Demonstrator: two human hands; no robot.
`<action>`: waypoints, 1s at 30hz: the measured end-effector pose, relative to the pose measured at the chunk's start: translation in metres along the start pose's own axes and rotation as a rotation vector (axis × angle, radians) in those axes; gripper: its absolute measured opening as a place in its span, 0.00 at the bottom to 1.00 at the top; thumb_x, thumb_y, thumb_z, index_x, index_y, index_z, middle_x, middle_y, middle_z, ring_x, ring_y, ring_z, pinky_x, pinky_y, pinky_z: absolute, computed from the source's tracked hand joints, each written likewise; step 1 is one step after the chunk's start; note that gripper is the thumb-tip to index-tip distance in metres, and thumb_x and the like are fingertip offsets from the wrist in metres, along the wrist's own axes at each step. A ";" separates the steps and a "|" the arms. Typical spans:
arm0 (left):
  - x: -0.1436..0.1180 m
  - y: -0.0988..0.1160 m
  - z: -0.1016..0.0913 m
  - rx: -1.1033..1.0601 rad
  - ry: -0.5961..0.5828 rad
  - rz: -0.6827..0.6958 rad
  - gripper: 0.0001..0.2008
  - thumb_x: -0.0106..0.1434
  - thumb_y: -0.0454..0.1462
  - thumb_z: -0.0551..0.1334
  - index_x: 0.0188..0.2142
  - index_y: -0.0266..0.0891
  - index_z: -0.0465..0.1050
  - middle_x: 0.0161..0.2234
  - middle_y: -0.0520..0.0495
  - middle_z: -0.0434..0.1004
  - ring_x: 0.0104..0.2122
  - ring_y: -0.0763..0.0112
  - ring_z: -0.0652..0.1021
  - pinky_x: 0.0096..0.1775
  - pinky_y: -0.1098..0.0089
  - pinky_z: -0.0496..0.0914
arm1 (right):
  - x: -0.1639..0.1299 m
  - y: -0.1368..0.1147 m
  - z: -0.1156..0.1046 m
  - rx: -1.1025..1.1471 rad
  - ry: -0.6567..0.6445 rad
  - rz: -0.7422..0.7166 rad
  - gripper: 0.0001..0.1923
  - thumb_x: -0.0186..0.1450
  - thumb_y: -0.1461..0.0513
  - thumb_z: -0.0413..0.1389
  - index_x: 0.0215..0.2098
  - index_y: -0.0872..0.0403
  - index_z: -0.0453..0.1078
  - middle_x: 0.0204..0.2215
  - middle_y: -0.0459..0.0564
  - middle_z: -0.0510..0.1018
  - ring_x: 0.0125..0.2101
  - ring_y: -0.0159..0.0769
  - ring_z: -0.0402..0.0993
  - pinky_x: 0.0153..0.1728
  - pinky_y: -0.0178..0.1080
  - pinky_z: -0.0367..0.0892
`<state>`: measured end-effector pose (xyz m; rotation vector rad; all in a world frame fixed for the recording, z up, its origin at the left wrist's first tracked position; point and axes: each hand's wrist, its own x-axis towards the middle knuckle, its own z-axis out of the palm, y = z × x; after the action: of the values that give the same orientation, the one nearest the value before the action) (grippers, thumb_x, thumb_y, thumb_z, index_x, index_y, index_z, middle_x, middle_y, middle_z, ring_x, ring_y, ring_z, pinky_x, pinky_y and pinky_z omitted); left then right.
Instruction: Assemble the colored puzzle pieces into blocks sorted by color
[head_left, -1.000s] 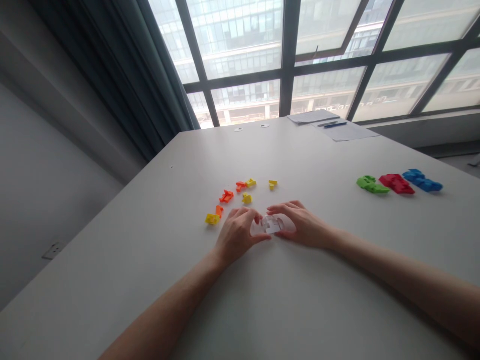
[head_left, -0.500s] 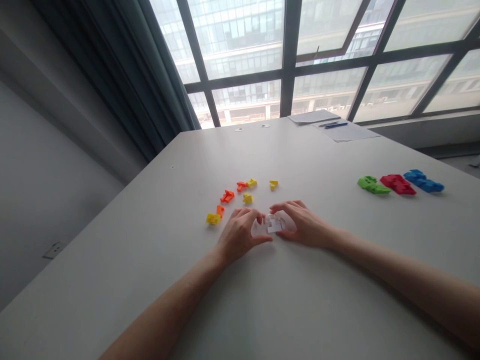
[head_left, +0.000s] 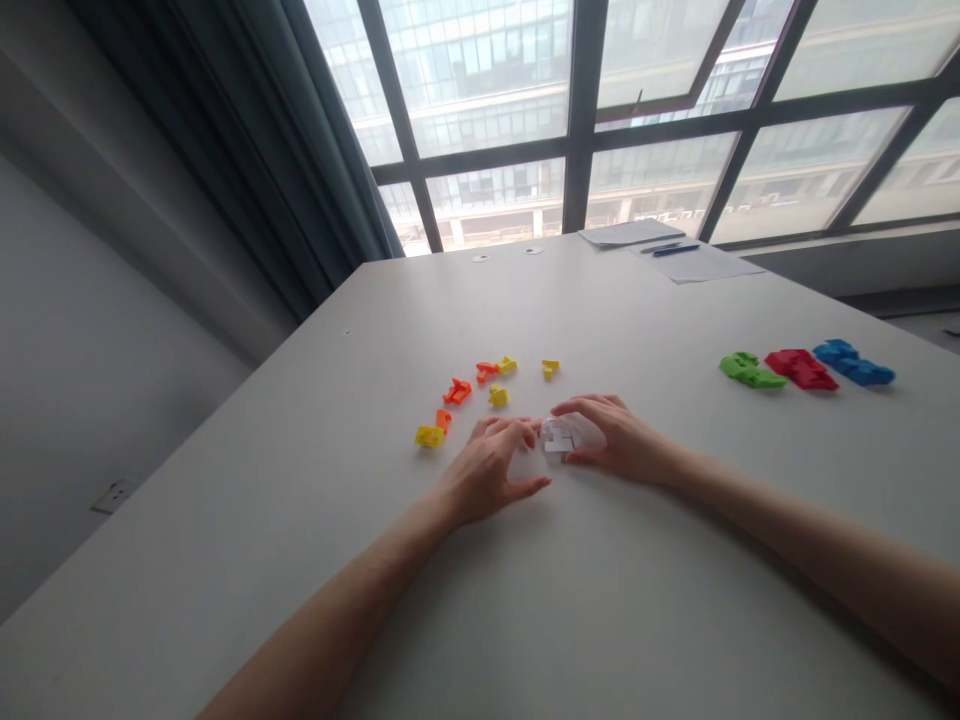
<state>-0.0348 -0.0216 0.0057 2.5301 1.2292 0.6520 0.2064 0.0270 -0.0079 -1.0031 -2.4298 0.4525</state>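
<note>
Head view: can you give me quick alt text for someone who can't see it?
Two bare hands meet over a small white block piece on a white table; the right hand grips it, the left hand touches it. Small orange and yellow pieces lie just beyond, with green, red and blue pieces far right.

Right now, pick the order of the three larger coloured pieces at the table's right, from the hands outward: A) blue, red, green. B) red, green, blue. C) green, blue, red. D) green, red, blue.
D: the green piece lies nearest the hands, the red piece is in the middle, and the blue piece is farthest out.
</note>
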 end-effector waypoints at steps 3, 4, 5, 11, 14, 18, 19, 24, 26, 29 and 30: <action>0.000 -0.001 0.001 0.008 0.046 -0.016 0.14 0.58 0.38 0.66 0.42 0.42 0.65 0.53 0.43 0.74 0.53 0.59 0.73 0.55 0.54 0.65 | 0.000 0.004 -0.003 0.004 -0.008 -0.017 0.27 0.58 0.49 0.62 0.53 0.49 0.68 0.51 0.55 0.76 0.54 0.49 0.68 0.54 0.53 0.61; -0.001 -0.001 0.002 0.010 0.068 -0.027 0.14 0.59 0.37 0.65 0.43 0.42 0.66 0.52 0.43 0.75 0.53 0.59 0.73 0.55 0.55 0.65 | 0.000 0.007 -0.004 0.005 -0.009 -0.022 0.28 0.58 0.48 0.61 0.53 0.49 0.68 0.51 0.55 0.76 0.54 0.49 0.68 0.54 0.54 0.61; -0.001 -0.002 0.003 0.013 0.090 -0.038 0.14 0.60 0.37 0.65 0.44 0.42 0.66 0.51 0.43 0.75 0.53 0.59 0.73 0.55 0.55 0.65 | 0.000 0.010 -0.005 0.008 -0.011 -0.026 0.28 0.58 0.47 0.61 0.53 0.49 0.68 0.51 0.56 0.76 0.54 0.49 0.69 0.54 0.54 0.61; -0.003 -0.012 0.003 0.131 0.135 -0.074 0.12 0.64 0.35 0.60 0.47 0.41 0.68 0.50 0.44 0.76 0.53 0.61 0.73 0.54 0.58 0.66 | -0.002 0.026 -0.014 0.007 -0.043 -0.092 0.26 0.61 0.47 0.58 0.53 0.50 0.68 0.52 0.56 0.75 0.55 0.48 0.68 0.56 0.53 0.59; -0.004 -0.014 0.002 0.183 0.104 -0.085 0.14 0.64 0.35 0.59 0.50 0.41 0.68 0.52 0.44 0.75 0.55 0.60 0.72 0.55 0.57 0.65 | -0.002 0.028 -0.018 -0.009 -0.070 -0.127 0.23 0.64 0.49 0.55 0.53 0.50 0.67 0.53 0.56 0.74 0.57 0.47 0.66 0.56 0.52 0.58; -0.003 -0.014 0.001 0.202 0.070 -0.098 0.16 0.64 0.35 0.59 0.51 0.40 0.67 0.54 0.43 0.73 0.56 0.59 0.71 0.56 0.57 0.65 | -0.002 0.026 -0.021 -0.033 -0.072 -0.141 0.19 0.68 0.52 0.50 0.54 0.50 0.67 0.54 0.55 0.74 0.57 0.45 0.66 0.55 0.51 0.58; -0.003 -0.013 0.001 0.205 0.065 -0.099 0.15 0.64 0.35 0.59 0.51 0.40 0.67 0.54 0.43 0.73 0.56 0.59 0.71 0.56 0.56 0.65 | -0.001 0.026 -0.020 -0.043 -0.070 -0.142 0.18 0.69 0.53 0.49 0.54 0.50 0.67 0.54 0.54 0.74 0.57 0.44 0.67 0.55 0.51 0.58; -0.001 -0.010 0.001 0.215 0.060 -0.099 0.14 0.64 0.34 0.58 0.50 0.40 0.68 0.54 0.43 0.73 0.56 0.60 0.70 0.56 0.56 0.65 | -0.001 0.025 -0.018 -0.089 -0.066 -0.152 0.17 0.71 0.54 0.46 0.54 0.50 0.67 0.54 0.54 0.74 0.57 0.42 0.66 0.55 0.49 0.58; -0.001 -0.010 0.001 0.216 0.056 -0.099 0.13 0.64 0.34 0.58 0.49 0.41 0.68 0.54 0.43 0.73 0.56 0.60 0.70 0.56 0.56 0.65 | -0.001 0.024 -0.018 -0.092 -0.068 -0.152 0.17 0.71 0.55 0.46 0.54 0.50 0.67 0.54 0.54 0.74 0.57 0.42 0.66 0.55 0.49 0.58; -0.001 -0.011 0.001 0.215 0.054 -0.101 0.13 0.64 0.34 0.58 0.49 0.40 0.68 0.54 0.44 0.73 0.56 0.60 0.70 0.56 0.56 0.65 | -0.001 0.023 -0.018 -0.085 -0.069 -0.141 0.17 0.71 0.54 0.46 0.53 0.50 0.67 0.54 0.54 0.74 0.57 0.42 0.66 0.55 0.49 0.58; -0.001 -0.011 0.002 0.213 0.056 -0.101 0.14 0.64 0.34 0.58 0.50 0.40 0.68 0.54 0.43 0.73 0.56 0.60 0.70 0.56 0.56 0.65 | -0.001 0.023 -0.018 -0.080 -0.070 -0.136 0.17 0.71 0.54 0.46 0.53 0.50 0.67 0.54 0.54 0.74 0.57 0.42 0.66 0.55 0.49 0.58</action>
<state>-0.0421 -0.0157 -0.0007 2.6120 1.5079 0.6008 0.2294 0.0439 -0.0038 -0.8602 -2.5769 0.3516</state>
